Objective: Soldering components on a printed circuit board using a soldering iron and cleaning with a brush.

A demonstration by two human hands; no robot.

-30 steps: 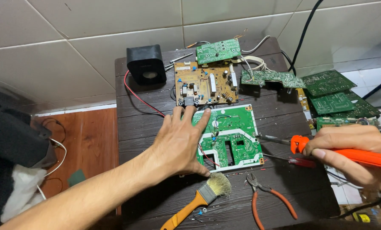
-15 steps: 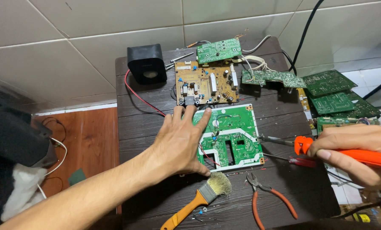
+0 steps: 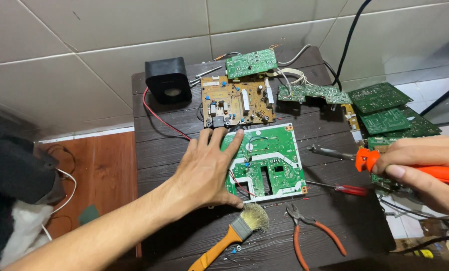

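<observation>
My left hand (image 3: 209,168) lies flat with spread fingers on the left edge of a green circuit board (image 3: 272,158) in the middle of the dark wooden table (image 3: 169,150). My right hand (image 3: 425,173) grips the orange handle of a soldering iron (image 3: 370,158); its metal tip points left and hovers just off the board's right side, apart from it. A thin red wire runs across the board under my left fingers.
Behind the green board lie a brown circuit board (image 3: 237,103), a small green board (image 3: 251,62) and a black speaker (image 3: 167,80). More green boards (image 3: 385,108) are stacked at right. A brush (image 3: 237,231), orange-handled pliers (image 3: 315,231) and a red screwdriver (image 3: 342,188) lie near the front.
My right hand with the soldering iron has drifted slightly right and up, away from the board. My left hand stays pressed on the board.
</observation>
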